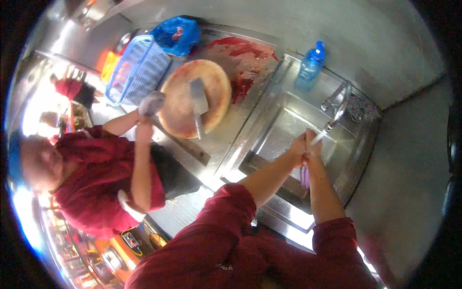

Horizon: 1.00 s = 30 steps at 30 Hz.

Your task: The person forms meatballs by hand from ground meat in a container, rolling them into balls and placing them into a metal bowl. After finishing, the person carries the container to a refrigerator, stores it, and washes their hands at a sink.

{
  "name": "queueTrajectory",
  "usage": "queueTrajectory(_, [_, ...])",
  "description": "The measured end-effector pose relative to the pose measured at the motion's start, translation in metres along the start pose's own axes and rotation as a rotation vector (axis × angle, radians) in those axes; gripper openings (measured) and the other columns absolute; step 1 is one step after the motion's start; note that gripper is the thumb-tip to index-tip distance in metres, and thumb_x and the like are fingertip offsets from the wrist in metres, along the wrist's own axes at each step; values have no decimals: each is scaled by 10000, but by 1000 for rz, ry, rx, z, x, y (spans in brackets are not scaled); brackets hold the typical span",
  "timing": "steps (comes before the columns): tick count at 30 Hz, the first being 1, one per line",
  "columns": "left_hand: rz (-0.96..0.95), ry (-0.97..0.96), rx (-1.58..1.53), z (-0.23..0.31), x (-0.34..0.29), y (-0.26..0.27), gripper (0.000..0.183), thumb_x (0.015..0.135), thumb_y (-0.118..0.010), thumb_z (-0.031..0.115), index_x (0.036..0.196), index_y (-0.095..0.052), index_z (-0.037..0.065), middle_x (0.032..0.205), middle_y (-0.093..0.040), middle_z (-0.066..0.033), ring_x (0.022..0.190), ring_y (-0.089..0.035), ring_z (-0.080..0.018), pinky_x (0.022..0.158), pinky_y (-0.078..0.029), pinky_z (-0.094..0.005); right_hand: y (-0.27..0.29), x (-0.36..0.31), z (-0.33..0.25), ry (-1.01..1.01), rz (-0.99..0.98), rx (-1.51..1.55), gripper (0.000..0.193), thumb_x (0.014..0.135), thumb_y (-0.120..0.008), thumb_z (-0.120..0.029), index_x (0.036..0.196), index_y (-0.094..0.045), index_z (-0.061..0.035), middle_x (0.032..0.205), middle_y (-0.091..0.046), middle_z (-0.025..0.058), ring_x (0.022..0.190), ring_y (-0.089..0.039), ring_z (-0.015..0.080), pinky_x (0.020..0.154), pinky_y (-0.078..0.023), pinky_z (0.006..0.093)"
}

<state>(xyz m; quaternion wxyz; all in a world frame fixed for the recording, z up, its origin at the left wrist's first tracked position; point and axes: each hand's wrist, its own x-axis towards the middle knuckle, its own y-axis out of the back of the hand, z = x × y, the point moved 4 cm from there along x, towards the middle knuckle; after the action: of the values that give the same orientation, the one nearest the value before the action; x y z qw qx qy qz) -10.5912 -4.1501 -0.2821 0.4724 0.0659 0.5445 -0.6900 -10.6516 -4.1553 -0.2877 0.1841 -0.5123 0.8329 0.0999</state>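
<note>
Both my hands are close together over the metal sink, in front of the tap. A stream of water runs from the spout onto them. My left hand and my right hand are closed against each other, their fingers partly hidden and blurred. A purple-handled tool hangs down between my wrists, its upper end covered by my hands. Its exact kind does not show.
A blue pump bottle stands on the sink's back rim. Left of the sink, a cleaver lies on a round chopping board, near red-stained metal. A blue basket and blue bag sit beyond. A co-worker stands at left.
</note>
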Motion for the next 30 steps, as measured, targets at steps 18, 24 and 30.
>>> queueTrajectory(18, [-657, 87, -275, -22, 10, 4, 541, 955, -359, 496, 1105, -556, 15, 1014, -586, -116, 936, -545, -223, 809, -453, -355, 7, -5, 21, -333, -27, 296, 527, 896, -469, -502, 1126, -569, -38, 859, -554, 84, 784, -542, 212, 691, -459, 373])
queueTrajectory(24, [20, 17, -304, -19, -21, -42, 309, 944, -493, 304, 1007, -574, 12, 966, -589, -108, 837, -585, -182, 722, -505, -326, 127, 156, 120, 236, -88, -1022, 334, 787, -579, -259, 1056, -597, -61, 987, -610, 166, 858, -606, 295, 746, -495, 414])
queueTrajectory(30, [107, -499, 887, -16, -9, -1, 217, 842, -583, 273, 731, -598, 86, 601, -550, -40, 515, -506, -139, 441, -369, -290, 137, 151, -12, 598, 428, -931, 361, 869, -486, -331, 1019, -593, -21, 929, -636, 192, 873, -616, 373, 754, -483, 441])
